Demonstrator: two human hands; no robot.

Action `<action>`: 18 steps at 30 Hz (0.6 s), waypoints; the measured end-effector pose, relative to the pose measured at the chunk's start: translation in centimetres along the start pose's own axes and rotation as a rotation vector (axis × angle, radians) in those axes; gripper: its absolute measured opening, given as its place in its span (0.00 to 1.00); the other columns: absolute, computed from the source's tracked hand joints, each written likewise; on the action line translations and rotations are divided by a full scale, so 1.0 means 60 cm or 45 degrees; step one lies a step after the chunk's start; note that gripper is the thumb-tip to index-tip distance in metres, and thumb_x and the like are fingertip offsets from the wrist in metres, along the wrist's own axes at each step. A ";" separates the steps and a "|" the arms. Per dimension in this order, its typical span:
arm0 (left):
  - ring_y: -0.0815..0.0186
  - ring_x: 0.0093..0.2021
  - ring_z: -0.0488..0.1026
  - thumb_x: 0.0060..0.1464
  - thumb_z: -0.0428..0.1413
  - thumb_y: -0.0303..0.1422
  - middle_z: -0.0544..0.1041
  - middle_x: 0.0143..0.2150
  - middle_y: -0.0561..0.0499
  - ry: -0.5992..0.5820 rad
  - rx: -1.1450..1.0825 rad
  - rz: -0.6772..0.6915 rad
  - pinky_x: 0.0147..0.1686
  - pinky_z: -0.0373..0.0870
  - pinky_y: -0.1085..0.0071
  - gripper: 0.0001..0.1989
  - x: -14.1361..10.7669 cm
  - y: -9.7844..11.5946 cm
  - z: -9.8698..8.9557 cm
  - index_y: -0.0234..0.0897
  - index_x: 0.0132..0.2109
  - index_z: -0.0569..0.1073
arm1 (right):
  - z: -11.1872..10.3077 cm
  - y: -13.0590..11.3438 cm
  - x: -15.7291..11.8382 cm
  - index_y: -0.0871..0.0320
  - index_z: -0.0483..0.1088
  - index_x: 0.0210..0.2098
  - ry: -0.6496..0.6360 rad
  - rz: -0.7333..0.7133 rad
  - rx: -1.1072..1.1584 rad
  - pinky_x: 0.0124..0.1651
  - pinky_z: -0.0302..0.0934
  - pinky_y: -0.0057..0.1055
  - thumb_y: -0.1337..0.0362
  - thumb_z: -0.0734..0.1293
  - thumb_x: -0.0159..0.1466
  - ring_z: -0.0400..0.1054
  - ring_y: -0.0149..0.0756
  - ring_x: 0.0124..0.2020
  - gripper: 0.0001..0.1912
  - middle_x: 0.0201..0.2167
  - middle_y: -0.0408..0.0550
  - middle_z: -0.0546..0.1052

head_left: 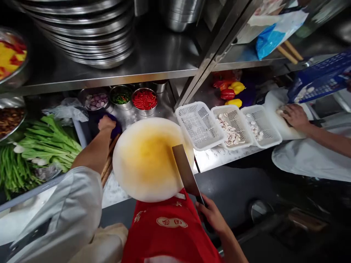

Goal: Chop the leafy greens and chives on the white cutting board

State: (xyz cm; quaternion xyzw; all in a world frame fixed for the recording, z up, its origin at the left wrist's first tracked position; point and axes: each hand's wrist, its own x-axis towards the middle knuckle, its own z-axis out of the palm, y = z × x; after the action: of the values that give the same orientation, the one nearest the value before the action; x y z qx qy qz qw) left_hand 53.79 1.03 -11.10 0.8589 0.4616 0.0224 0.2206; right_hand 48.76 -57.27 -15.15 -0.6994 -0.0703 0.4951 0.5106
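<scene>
Right hand (211, 212), lower right of centre: fingers wrapped around the handle of a broad knife (187, 170). Left hand (106, 124), left of centre: curled, at some dark purple material (117, 129); whether it grips this, cannot tell.

Knife: long axis diagonal, handle at lower right, squared blade end pointing to the upper left, over the right part of a round white cutting board (148, 160); contact with the board, cannot tell. Board: centre of the frame, stained yellow across the middle.

Table (204, 160): shiny grey metal, wet-looking specks. Behind the board, left of centre, metal bowls of shallots (96, 100), chopped green pieces (120, 95) and red chillies (144, 99).

Right of centre: three white perforated baskets (200, 126) in a row, sliced mushrooms (232, 132) in the middle and right ones; red and yellow peppers (229, 93) behind.

Left edge: leafy greens (51, 144).

Room: a kitchen; metal shelf (164, 54) across the top, carrying stacked metal bowls (90, 40). Far right: a co-worker's hand (294, 115) at a second white board, blue basket (323, 80) above.
</scene>
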 end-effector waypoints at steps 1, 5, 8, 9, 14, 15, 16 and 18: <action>0.46 0.59 0.67 0.58 0.56 0.29 0.70 0.56 0.24 0.028 0.072 -0.042 0.57 0.62 0.42 0.25 -0.004 0.014 -0.014 0.09 0.56 0.65 | -0.006 0.006 -0.001 0.49 0.74 0.53 0.048 0.028 0.044 0.23 0.62 0.32 0.39 0.66 0.60 0.65 0.38 0.21 0.30 0.19 0.42 0.68; 0.46 0.61 0.67 0.61 0.52 0.36 0.71 0.60 0.39 0.092 0.467 0.292 0.59 0.62 0.42 0.25 -0.060 0.074 -0.100 0.30 0.63 0.68 | -0.029 0.011 0.010 0.51 0.76 0.47 0.111 0.123 0.165 0.21 0.59 0.29 0.40 0.71 0.57 0.62 0.34 0.18 0.27 0.18 0.40 0.67; 0.49 0.63 0.66 0.57 0.55 0.40 0.71 0.61 0.44 -0.086 0.666 0.652 0.63 0.61 0.51 0.29 -0.124 0.101 -0.121 0.38 0.65 0.68 | -0.043 0.004 0.027 0.55 0.74 0.43 0.070 0.148 0.236 0.20 0.56 0.27 0.41 0.72 0.57 0.59 0.30 0.16 0.26 0.18 0.38 0.66; 0.48 0.64 0.64 0.56 0.57 0.43 0.69 0.64 0.43 -0.159 0.692 0.741 0.65 0.59 0.53 0.32 -0.142 0.104 -0.107 0.39 0.66 0.68 | -0.046 0.003 0.032 0.56 0.73 0.42 0.057 0.152 0.261 0.20 0.56 0.26 0.42 0.72 0.57 0.59 0.28 0.16 0.26 0.18 0.38 0.65; 0.43 0.74 0.45 0.57 0.55 0.48 0.52 0.75 0.39 -0.259 0.513 0.781 0.70 0.45 0.46 0.40 -0.161 0.092 0.063 0.36 0.72 0.58 | -0.042 0.015 0.041 0.58 0.69 0.43 0.033 0.186 0.344 0.20 0.55 0.24 0.43 0.72 0.58 0.58 0.26 0.16 0.26 0.18 0.35 0.65; 0.44 0.75 0.44 0.59 0.53 0.46 0.52 0.75 0.39 -0.210 0.439 0.761 0.71 0.42 0.45 0.38 -0.162 0.087 0.096 0.35 0.72 0.58 | -0.039 0.020 0.041 0.58 0.69 0.43 0.044 0.197 0.354 0.20 0.55 0.24 0.44 0.72 0.58 0.58 0.26 0.15 0.25 0.18 0.35 0.65; 0.46 0.75 0.43 0.61 0.50 0.44 0.53 0.75 0.40 -0.153 0.363 0.749 0.72 0.41 0.45 0.35 -0.168 0.081 0.123 0.34 0.71 0.59 | -0.036 0.024 0.039 0.58 0.68 0.42 0.062 0.209 0.365 0.19 0.55 0.24 0.44 0.72 0.58 0.58 0.26 0.15 0.25 0.17 0.35 0.65; 0.50 0.75 0.47 0.62 0.47 0.38 0.59 0.73 0.40 -0.098 0.222 0.761 0.72 0.43 0.46 0.31 -0.206 0.060 0.159 0.32 0.69 0.63 | -0.030 0.032 0.037 0.57 0.67 0.39 0.099 0.231 0.387 0.19 0.55 0.24 0.45 0.73 0.57 0.59 0.27 0.15 0.24 0.17 0.35 0.66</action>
State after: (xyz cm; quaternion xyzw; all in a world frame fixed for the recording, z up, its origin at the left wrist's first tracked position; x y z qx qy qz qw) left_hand 51.82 -14.05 -16.24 0.9725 0.1801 0.0141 0.1472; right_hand 50.46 -57.98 -18.04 -0.6363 0.0888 0.5167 0.5659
